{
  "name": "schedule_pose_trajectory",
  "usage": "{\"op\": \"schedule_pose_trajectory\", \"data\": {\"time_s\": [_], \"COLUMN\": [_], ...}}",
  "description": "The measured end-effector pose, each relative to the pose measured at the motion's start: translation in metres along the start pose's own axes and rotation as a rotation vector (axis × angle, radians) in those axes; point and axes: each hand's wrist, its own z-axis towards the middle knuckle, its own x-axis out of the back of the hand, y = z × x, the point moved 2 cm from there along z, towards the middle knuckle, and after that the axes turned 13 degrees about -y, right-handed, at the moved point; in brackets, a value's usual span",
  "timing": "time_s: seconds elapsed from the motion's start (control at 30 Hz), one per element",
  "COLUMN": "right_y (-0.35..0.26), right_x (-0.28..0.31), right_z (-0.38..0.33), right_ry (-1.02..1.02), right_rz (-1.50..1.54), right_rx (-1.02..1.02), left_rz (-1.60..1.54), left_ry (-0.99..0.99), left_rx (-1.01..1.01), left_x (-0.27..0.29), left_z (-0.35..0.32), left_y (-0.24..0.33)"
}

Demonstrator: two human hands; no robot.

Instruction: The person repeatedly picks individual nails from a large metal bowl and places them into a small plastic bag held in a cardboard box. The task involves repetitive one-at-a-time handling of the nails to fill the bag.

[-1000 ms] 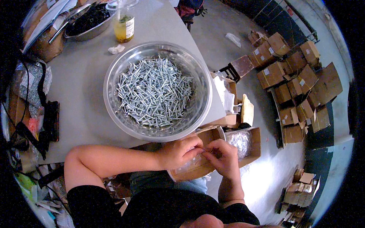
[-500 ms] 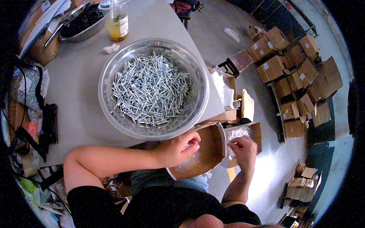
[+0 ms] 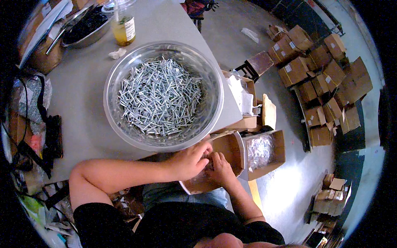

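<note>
A cardboard box [image 3: 232,144] sits open at my lap, against the table's front edge. My left hand [image 3: 191,162] is over its left side with the fingers curled in; what they hold, if anything, is hidden. Right beside it, my right hand [image 3: 221,168] reaches into the same box with bent fingers, the fingertips close to my left hand. Clear plastic shows faintly beneath the hands in this box. Just beyond my left hand, a large clear bowl [image 3: 111,120] stands on the table, heaped with silvery screws [image 3: 161,97].
To the right, a second cardboard box [image 3: 276,159] holds clear plastic bags [image 3: 260,149]. A drink cup [image 3: 124,31], crumpled tissue [image 3: 117,53] and metal basin [image 3: 93,35] stand on the grey table [image 3: 82,103]. Stacked cartons [image 3: 316,89] line the floor at right.
My right hand has moved left from above the box of plastic bags into the nearer box, beside my left hand. My left hand has stayed nearly in place.
</note>
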Motion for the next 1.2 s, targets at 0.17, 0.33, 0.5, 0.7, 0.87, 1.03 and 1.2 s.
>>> {"op": "schedule_pose_trajectory", "data": {"time_s": [0.17,0.33,0.5,0.7,0.87,1.03,1.2], "right_y": [-0.014,-0.018,-0.06,-0.061,-0.062,-0.126,-0.172], "right_x": [0.028,0.047,0.061,0.085,0.131,0.179,0.178], "right_z": [-0.004,-0.014,-0.013,-0.008,-0.001,0.035,0.088], "right_ry": [-0.073,0.065,0.283,0.316,0.419,0.388,0.106], "right_rz": [0.101,0.566,0.785,0.734,0.359,-0.017,-0.315], "right_rx": [-0.107,-0.024,0.174,0.212,0.159,0.374,0.535], "left_rz": [0.052,0.01,-0.084,-0.45,-0.519,0.019,-0.098], "left_ry": [-0.029,-0.105,-0.119,-0.057,0.061,0.162,-0.015], "left_rx": [-0.018,-0.003,-0.013,0.017,-0.104,-0.216,-0.176], "left_x": [-0.002,-0.003,-0.002,-0.003,0.001,-0.007,0.002], "left_z": [-0.002,-0.003,-0.001,0.001,-0.001,-0.005,-0.008], "left_y": [-0.005,-0.005,0.006,0.001,0.012,0.005,0.018]}}
